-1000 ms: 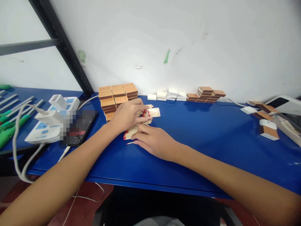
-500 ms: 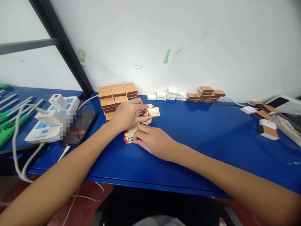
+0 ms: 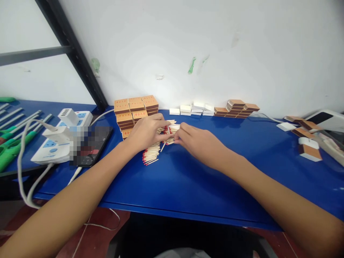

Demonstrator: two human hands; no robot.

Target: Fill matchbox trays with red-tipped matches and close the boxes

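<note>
My left hand point(image 3: 147, 130) grips the left end of a small white matchbox tray point(image 3: 176, 126) between thumb and fingers. Red-headed matches lie inside it. At the tray's right side is my right hand point(image 3: 197, 143), its thumb and fingertips pinched on matches and covering much of the tray. A loose pile of matches point(image 3: 151, 154) spreads on the blue table below my left hand, red heads mostly to the left. More matches stick out behind the left fingers. Just behind my left hand stands a stack of closed brown matchboxes point(image 3: 135, 105).
Along the wall sit white trays point(image 3: 197, 105) and brown matchbox sleeves point(image 3: 235, 107). More box parts point(image 3: 309, 148) lie at the right of the blue table point(image 3: 215, 190). On the left are a power strip point(image 3: 51, 145), a phone point(image 3: 100, 143) and green-handled tools point(image 3: 16, 148).
My right hand has moved up and right from the match pile to the tray, carrying matches. The left hand keeps its grip on the tray. The view has shifted slightly.
</note>
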